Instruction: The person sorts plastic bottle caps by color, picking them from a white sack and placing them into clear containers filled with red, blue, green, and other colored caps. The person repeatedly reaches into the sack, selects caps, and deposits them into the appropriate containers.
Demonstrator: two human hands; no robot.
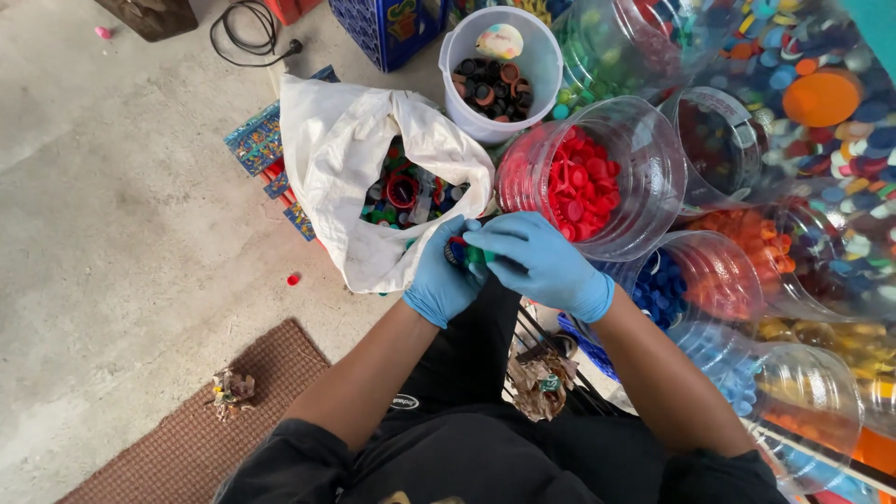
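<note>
— Between the 2 gloved hands, what is being held?

— At the mouth of the white sack (341, 149), the left hand (439, 280) is closed around a small bunch of bottle caps (467, 252); blue, red and green show between the fingers. The right hand (541, 261) lies over them, fingers bent down onto the bunch, touching the left. How many caps are in the bunch I cannot tell.

— How far along does the sorting look?

— I judge it well under way but not finished. The sack holds a mixed heap of caps, so plenty is left. Just beside the hands, 1 clear jar of red caps (588, 177) is about half full, and the white bucket (499, 70) behind the sack holds dark and reddish caps with 1 pale round object on top.

— And the other containers?

— To the right I count at least 5 more clear jars: 1 with green caps (597, 56), 1 with orange caps (747, 233), 1 with blue caps (667, 289), 1 dark red, 1 mixed. Exact totals are hidden by overlap.

— Anything loose?

— 1 red cap (293, 278) lies on the concrete floor (112, 205), apart from the sack, near a brown mat (196, 420).
</note>
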